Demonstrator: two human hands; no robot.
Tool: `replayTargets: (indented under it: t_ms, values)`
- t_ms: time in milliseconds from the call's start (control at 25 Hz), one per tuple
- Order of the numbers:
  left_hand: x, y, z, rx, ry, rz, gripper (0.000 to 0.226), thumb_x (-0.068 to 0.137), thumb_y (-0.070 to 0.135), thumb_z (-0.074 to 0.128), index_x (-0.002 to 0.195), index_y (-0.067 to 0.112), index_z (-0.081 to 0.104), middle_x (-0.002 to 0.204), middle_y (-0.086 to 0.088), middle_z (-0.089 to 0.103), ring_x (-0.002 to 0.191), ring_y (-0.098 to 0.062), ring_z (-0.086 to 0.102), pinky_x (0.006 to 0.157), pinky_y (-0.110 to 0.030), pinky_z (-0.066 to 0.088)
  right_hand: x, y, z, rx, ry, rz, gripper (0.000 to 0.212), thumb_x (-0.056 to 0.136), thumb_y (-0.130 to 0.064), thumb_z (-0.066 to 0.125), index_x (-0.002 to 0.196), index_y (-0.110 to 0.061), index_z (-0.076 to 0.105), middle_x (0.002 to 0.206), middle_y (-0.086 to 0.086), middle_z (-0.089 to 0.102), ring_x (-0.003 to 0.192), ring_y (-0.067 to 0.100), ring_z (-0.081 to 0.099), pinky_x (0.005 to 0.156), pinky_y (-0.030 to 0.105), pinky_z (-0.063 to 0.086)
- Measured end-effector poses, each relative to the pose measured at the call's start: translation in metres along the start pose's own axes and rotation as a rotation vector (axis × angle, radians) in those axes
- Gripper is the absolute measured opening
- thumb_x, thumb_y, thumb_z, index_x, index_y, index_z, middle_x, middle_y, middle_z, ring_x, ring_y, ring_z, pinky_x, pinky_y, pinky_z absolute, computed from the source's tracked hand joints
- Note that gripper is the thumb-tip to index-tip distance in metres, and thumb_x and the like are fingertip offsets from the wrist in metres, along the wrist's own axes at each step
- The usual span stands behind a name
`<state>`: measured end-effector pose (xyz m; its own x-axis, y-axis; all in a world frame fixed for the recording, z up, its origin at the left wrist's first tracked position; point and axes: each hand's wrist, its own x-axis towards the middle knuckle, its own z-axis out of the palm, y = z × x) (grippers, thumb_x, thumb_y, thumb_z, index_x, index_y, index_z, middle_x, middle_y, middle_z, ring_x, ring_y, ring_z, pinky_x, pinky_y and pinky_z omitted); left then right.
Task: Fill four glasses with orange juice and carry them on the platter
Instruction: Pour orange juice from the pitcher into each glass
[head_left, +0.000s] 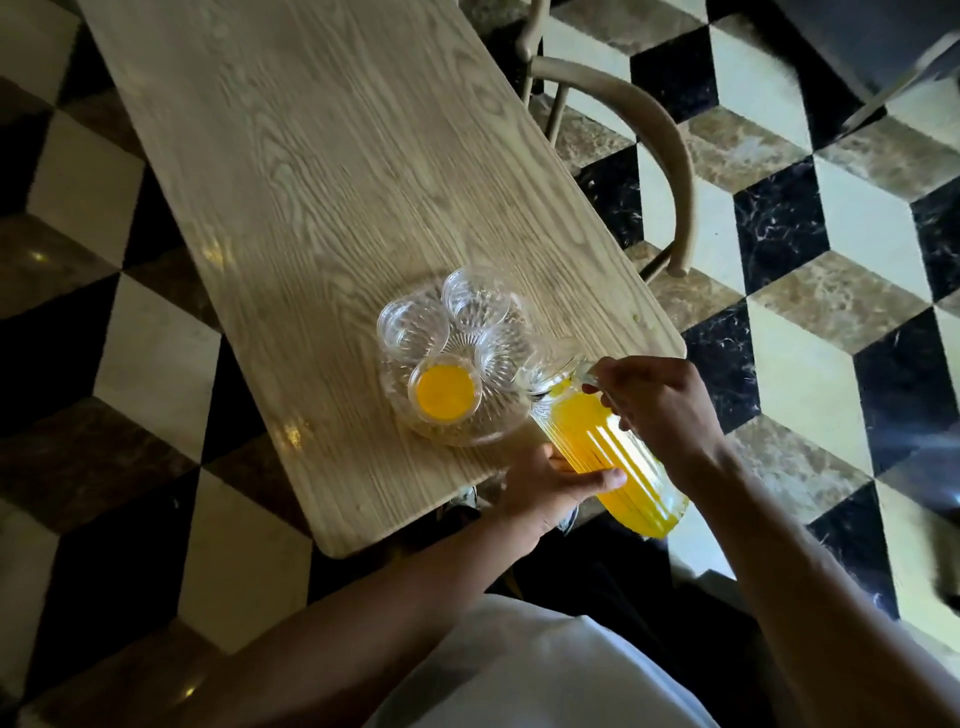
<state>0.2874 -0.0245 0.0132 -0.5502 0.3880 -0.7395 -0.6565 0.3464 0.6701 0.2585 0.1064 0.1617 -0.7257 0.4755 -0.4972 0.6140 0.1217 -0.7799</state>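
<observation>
Lower centre of the frame: left hand (550, 483) cupped under the ribbed clear glass pitcher of orange juice (602, 447), thumb wrapped across its side. Just above and right: right hand (660, 410) curled round the handle by the pitcher's neck. Pitcher held off the near corner of the pale oak-grain table (332, 182), tilted, long axis running from lower right to upper left, base low and right over the floor, mouth aimed up-left at the round cut-glass platter (452, 364). No stream of juice visible.

Beyond the mouth, on the platter: nearest small fluted tumbler full of juice (445, 392), and three empty clear tumblers around it, at right (501, 351), left (410, 327) and far side (475, 293).

Likely risk: spout drifting between rims and splashing onto the platter, since the tumblers stand close together; too steep a tilt of so full a pitcher overshooting the right-hand tumbler; base hanging past the table edge, so a slipping grip means a drop to the chequered marble floor (779, 332).

Upper right: curved wooden chair back (639, 119).
</observation>
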Motion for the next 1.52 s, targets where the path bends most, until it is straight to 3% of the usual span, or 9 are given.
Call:
replayTargets:
  t_ms: [120,320,480,560,680,840,1240,1400,1520]
  values:
    - [0.003,-0.002,0.003,0.002,0.042,0.001,0.086,0.039,0.076,0.096,0.083,0.010,0.061,0.069,-0.004,0.062,0.069,-0.017,0.059,0.075,-0.041,0.056,0.007,-0.004,0.002,-0.049,-0.030,-0.010,0.026,0.097,-0.024,0.066,0.080,-0.011,0.081,0.054,-0.009,0.066,0.051,0.003,0.051,0.054,0.027,0.042]
    - [0.006,-0.001,0.006,-0.051,0.066,-0.005,0.082,0.042,0.073,0.097,0.078,0.008,0.063,0.068,0.004,0.064,0.065,-0.015,0.059,0.071,-0.046,0.060,0.015,-0.011,0.007,-0.086,-0.048,-0.001,0.027,0.096,-0.025,0.067,0.077,-0.012,0.080,0.052,-0.008,0.062,0.049,0.004,0.048,0.053,0.027,0.040]
    - [0.010,0.002,0.008,-0.079,0.081,-0.001,0.079,0.035,0.078,0.094,0.068,0.016,0.057,0.062,0.008,0.055,0.061,-0.014,0.050,0.064,-0.041,0.045,0.021,-0.018,0.011,-0.105,-0.061,-0.001,0.026,0.096,-0.024,0.068,0.076,-0.013,0.080,0.056,-0.007,0.066,0.051,-0.001,0.054,0.059,0.029,0.042]
    - [0.007,0.005,0.008,-0.141,0.031,-0.001,0.072,0.043,0.065,0.098,0.078,0.009,0.068,0.067,0.006,0.063,0.062,-0.011,0.055,0.063,-0.034,0.048,0.022,-0.021,0.011,-0.123,-0.063,-0.001,0.027,0.096,-0.024,0.067,0.076,-0.012,0.080,0.050,-0.011,0.063,0.048,-0.003,0.053,0.060,0.028,0.042]
    - [0.003,0.014,0.010,-0.226,-0.033,-0.011,0.050,0.056,0.043,0.103,0.064,0.020,0.059,0.059,0.008,0.055,0.055,-0.009,0.048,0.061,-0.025,0.041,0.026,-0.026,0.011,-0.135,-0.077,-0.007,0.028,0.097,-0.024,0.066,0.074,-0.012,0.077,0.046,-0.014,0.061,0.045,-0.003,0.051,0.058,0.025,0.040]
    - [0.006,0.017,0.018,-0.304,-0.029,-0.049,0.081,0.025,0.073,0.098,0.059,0.028,0.040,0.063,-0.005,0.043,0.076,-0.021,0.043,0.072,-0.038,0.042,0.032,-0.027,0.012,-0.183,-0.103,-0.012,0.030,0.097,-0.026,0.065,0.079,-0.008,0.080,0.048,-0.012,0.063,0.046,-0.003,0.052,0.059,0.028,0.040]
    - [0.003,0.019,0.022,-0.432,-0.097,-0.065,0.080,0.024,0.068,0.100,0.045,0.027,0.034,0.050,0.008,0.035,0.068,-0.020,0.037,0.078,-0.041,0.045,0.039,-0.031,0.014,-0.245,-0.122,-0.004,0.033,0.097,-0.029,0.065,0.078,-0.006,0.080,0.054,-0.007,0.064,0.061,0.015,0.055,0.059,0.031,0.040]
    - [0.006,0.015,0.025,-0.451,-0.083,-0.086,0.079,0.025,0.066,0.102,0.047,0.027,0.036,0.058,0.001,0.037,0.082,-0.023,0.049,0.104,-0.058,0.055,0.040,-0.034,0.015,-0.258,-0.128,0.013,0.032,0.097,-0.029,0.066,0.078,-0.006,0.080,0.062,-0.001,0.069,0.061,0.015,0.055,0.058,0.031,0.040]
    - [0.007,0.013,0.027,-0.465,-0.103,-0.096,0.077,0.026,0.065,0.102,0.047,0.027,0.039,0.061,-0.001,0.039,0.089,-0.023,0.058,0.107,-0.061,0.054,0.040,-0.034,0.015,-0.263,-0.132,0.018,0.032,0.096,-0.028,0.066,0.079,-0.005,0.079,0.066,0.002,0.069,0.062,0.015,0.055,0.059,0.032,0.040]
